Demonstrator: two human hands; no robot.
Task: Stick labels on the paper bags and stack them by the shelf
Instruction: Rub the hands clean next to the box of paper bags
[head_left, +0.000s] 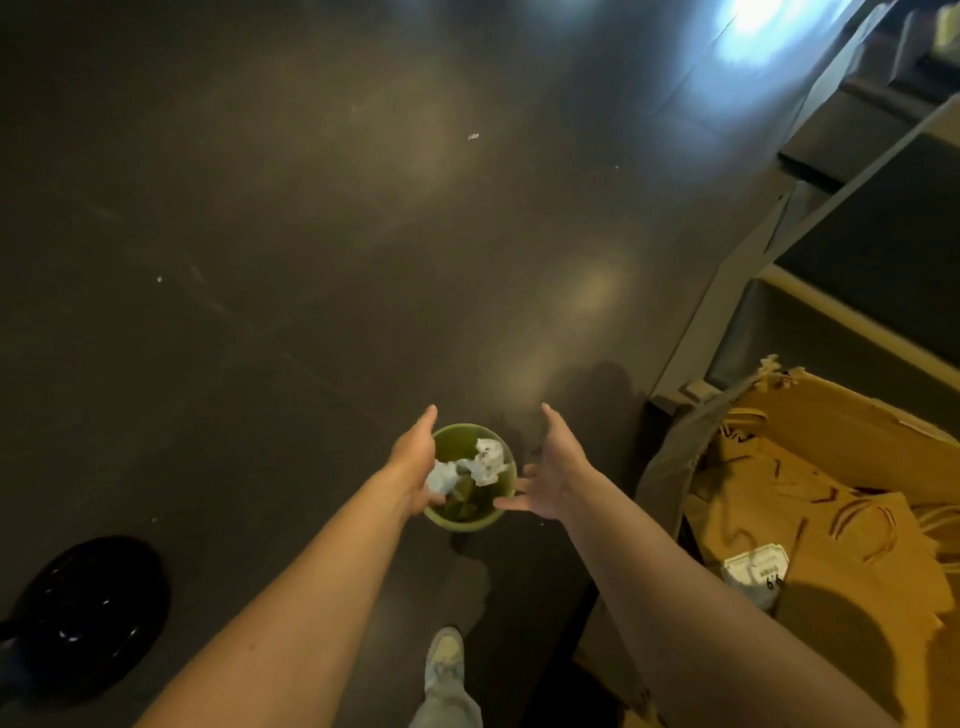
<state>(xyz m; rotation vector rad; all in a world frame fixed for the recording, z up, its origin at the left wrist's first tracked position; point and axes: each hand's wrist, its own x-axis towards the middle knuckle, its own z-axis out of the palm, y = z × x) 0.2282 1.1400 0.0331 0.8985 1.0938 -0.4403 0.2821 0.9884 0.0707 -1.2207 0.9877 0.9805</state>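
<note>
Binning waste | left hand (413, 465) pinches crumpled white paper scrap (441, 479) over small round green bin (460, 524) | right hand (553, 475) fingers (551, 420) spread, empty | release centred inside rim

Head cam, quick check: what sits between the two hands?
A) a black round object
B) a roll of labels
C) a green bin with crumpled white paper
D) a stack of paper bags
C: a round green bin stands on the floor between the left hand and the right hand, with crumpled white paper at its mouth. The paper bags lie off to the right.
</note>
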